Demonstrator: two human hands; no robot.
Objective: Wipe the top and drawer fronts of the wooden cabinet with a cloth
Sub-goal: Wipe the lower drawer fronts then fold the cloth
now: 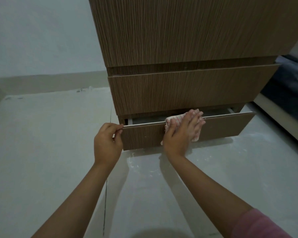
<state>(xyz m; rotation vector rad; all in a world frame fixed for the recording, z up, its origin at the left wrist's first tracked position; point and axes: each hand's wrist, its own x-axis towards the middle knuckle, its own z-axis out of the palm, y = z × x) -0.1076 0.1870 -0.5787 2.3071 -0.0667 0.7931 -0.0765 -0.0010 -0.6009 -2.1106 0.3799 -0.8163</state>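
With our left hand [107,143] pinching the open bottom drawer [222,127]'s corner and our right hand [182,131] pressing the cloth [175,120] flat-fingered over its top edge, pushing could slide it shut on our fingers.

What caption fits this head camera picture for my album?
Left hand holds the open bottom drawer's corner while the right hand presses a cloth on its front.

Bottom drawer [222,127] pulled partly out, leaving a narrow slot above its top edge, under the closed upper drawer front [187,91]. The cloth [175,120] and right hand [184,133] block the slot's middle; the left hand [107,141] occupies its left corner. Bare floor [50,143] lies open to the left; a dark mattress [286,86] crowds the right.
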